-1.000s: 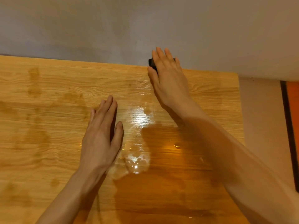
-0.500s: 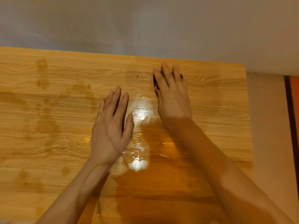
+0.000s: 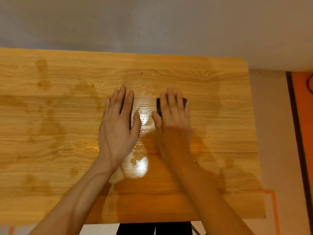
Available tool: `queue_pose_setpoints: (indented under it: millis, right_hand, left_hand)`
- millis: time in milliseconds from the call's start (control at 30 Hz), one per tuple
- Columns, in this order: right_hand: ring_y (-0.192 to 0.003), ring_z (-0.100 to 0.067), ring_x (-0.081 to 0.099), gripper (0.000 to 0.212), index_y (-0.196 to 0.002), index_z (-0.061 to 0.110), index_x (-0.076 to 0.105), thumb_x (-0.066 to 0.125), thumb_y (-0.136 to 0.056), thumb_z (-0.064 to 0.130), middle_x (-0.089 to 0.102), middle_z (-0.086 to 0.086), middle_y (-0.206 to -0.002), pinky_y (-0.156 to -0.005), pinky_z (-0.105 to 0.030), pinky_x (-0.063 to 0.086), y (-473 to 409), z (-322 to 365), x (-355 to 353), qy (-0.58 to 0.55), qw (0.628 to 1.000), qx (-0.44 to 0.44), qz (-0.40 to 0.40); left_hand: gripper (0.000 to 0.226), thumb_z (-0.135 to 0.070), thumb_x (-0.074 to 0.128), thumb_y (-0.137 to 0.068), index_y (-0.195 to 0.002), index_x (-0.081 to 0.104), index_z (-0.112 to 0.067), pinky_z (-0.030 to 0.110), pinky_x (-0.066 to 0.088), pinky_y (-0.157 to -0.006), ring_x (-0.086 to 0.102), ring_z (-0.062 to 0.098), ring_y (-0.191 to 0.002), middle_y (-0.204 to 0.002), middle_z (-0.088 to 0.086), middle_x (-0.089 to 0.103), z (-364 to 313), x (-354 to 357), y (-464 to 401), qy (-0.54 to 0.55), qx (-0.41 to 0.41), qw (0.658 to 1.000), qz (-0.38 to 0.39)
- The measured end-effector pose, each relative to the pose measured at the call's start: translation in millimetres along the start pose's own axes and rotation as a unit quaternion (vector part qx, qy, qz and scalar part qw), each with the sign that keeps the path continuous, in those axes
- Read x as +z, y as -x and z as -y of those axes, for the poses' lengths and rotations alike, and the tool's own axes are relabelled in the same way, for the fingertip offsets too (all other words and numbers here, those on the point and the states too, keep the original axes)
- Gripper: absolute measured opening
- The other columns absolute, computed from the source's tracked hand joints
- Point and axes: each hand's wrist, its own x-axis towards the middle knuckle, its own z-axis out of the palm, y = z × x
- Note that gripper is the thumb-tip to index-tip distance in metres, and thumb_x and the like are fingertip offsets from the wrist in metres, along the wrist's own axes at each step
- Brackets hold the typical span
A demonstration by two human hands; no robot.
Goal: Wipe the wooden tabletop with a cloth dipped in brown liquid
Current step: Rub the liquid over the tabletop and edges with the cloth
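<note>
Left hand (image 3: 118,126) flat on wooden table (image 3: 50,133), fingers spread, palm down. Right hand (image 3: 172,114) just beside it, blurred, pressing dark cloth (image 3: 158,105) onto table. Wet glossy patch (image 3: 138,163) between forearms. Brownish smears (image 3: 42,72) across left part. Grey wall (image 3: 152,22) behind table.

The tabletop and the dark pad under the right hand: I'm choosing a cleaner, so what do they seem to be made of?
Tabletop: light wood or wood-look laminate, with printed-looking straight grain and knots; smooth finish, glossy where wet. Dark pad: black and soft-looking, perhaps cloth or sponge; mostly hidden beneath the right hand and blurred, so I cannot tell which.
</note>
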Motion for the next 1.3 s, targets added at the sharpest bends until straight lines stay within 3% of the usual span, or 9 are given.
queue_pose_setpoints:
  millis: [100, 333, 467, 600, 733, 833, 933, 1067, 1300]
  right_hand:
    - [-0.143, -0.032, 0.032, 0.050, -0.145, 0.006, 0.040, 0.049, -0.098, 0.021, 0.036, -0.012, -0.153, -0.117, -0.047, 0.027, 3.0, -34.3, -13.8, 0.034, 0.995, -0.094, 0.027]
    - [-0.150, -0.026, 0.008, 0.050, -0.152, 0.008, 0.026, 0.031, -0.106, 0.027, 0.018, -0.010, -0.161, -0.121, -0.050, 0.010, 11.2, -81.4, -37.0, -0.050, 0.977, 0.197, -0.063]
    - [-0.144, -0.031, 0.030, 0.050, -0.144, 0.009, 0.043, 0.032, -0.101, 0.030, 0.036, -0.012, -0.153, -0.116, -0.051, 0.029, 30.3, 7.8, 1.4, 0.000, 0.999, 0.039, -0.031]
    - [-0.146, -0.026, 0.026, 0.049, -0.146, 0.013, 0.039, 0.034, -0.100, 0.029, 0.033, -0.007, -0.155, -0.120, -0.044, 0.023, 39.9, -39.9, -23.5, 0.014, 0.992, -0.116, 0.039]
    - [-0.150, -0.021, 0.012, 0.050, -0.151, 0.013, 0.030, 0.028, -0.104, 0.030, 0.022, -0.006, -0.160, -0.123, -0.042, 0.011, 50.0, -124.5, -64.2, -0.043, 0.992, 0.114, -0.011]
    - [-0.150, -0.030, 0.007, 0.050, -0.153, 0.006, 0.019, 0.026, -0.105, 0.020, 0.013, -0.015, -0.161, -0.121, -0.049, 0.007, 49.5, -84.1, -55.1, -0.028, 0.976, 0.212, -0.050]
    - [-0.148, -0.039, 0.003, 0.060, -0.150, 0.002, -0.002, 0.022, -0.099, 0.019, 0.000, -0.020, -0.160, -0.121, -0.054, 0.006, 60.6, 0.8, -25.1, 0.059, 0.994, 0.081, 0.031]
    - [-0.147, -0.029, 0.022, 0.059, -0.149, 0.013, 0.029, 0.050, -0.095, 0.022, 0.025, -0.011, -0.158, -0.120, -0.047, 0.019, 68.8, -5.9, -23.0, 0.031, 0.997, -0.053, 0.041]
    - [-0.149, -0.031, 0.013, 0.049, -0.151, 0.009, 0.027, 0.024, -0.106, 0.027, 0.020, -0.013, -0.159, -0.119, -0.054, 0.015, 68.5, -106.1, -61.6, -0.014, 0.964, 0.256, -0.074]
  left_hand:
    - [0.055, -0.030, 0.039, -0.105, -0.156, 0.035, -0.009, 0.028, 0.001, -0.127, 0.016, 0.022, -0.156, -0.166, 0.010, 0.024, -0.5, -0.8, 0.9, 0.003, 0.002, 1.000, -0.004]
    - [0.056, -0.031, 0.037, -0.105, -0.155, 0.035, -0.007, 0.034, 0.005, -0.128, 0.016, 0.024, -0.156, -0.166, 0.013, 0.024, 1.6, 1.0, 1.2, 0.013, 0.006, 1.000, -0.011]
    - [0.056, -0.032, 0.036, -0.105, -0.156, 0.035, -0.008, 0.033, 0.005, -0.128, 0.015, 0.024, -0.156, -0.167, 0.011, 0.022, 1.3, 1.1, 0.9, 0.010, 0.005, 1.000, -0.009]
    - [0.057, -0.031, 0.036, -0.104, -0.155, 0.035, -0.007, 0.038, 0.008, -0.128, 0.016, 0.025, -0.156, -0.167, 0.011, 0.022, 1.1, 1.2, 2.4, 0.012, 0.010, 1.000, -0.010]
    - [0.057, -0.030, 0.035, -0.104, -0.155, 0.035, -0.006, 0.039, 0.008, -0.128, 0.016, 0.028, -0.156, -0.166, 0.014, 0.023, 1.7, 1.0, 2.6, 0.014, 0.013, 1.000, -0.010]
    - [0.057, -0.031, 0.034, -0.104, -0.155, 0.035, -0.005, 0.039, 0.007, -0.127, 0.016, 0.029, -0.156, -0.166, 0.015, 0.023, 2.3, 1.4, 2.5, 0.012, 0.015, 1.000, -0.009]
    - [0.057, -0.032, 0.033, -0.104, -0.156, 0.034, -0.007, 0.038, 0.007, -0.128, 0.015, 0.027, -0.156, -0.167, 0.012, 0.021, 3.2, 2.0, 1.4, 0.006, 0.009, 1.000, -0.006]
    - [0.058, -0.033, 0.033, -0.104, -0.156, 0.033, -0.008, 0.039, 0.008, -0.128, 0.014, 0.025, -0.156, -0.167, 0.010, 0.021, 3.9, 3.1, 2.7, 0.009, 0.006, 1.000, -0.003]
    - [0.059, -0.036, 0.033, -0.103, -0.156, 0.034, -0.009, 0.036, 0.006, -0.127, 0.014, 0.026, -0.156, -0.167, 0.010, 0.022, 4.7, 4.4, 3.1, 0.013, 0.003, 1.000, -0.006]
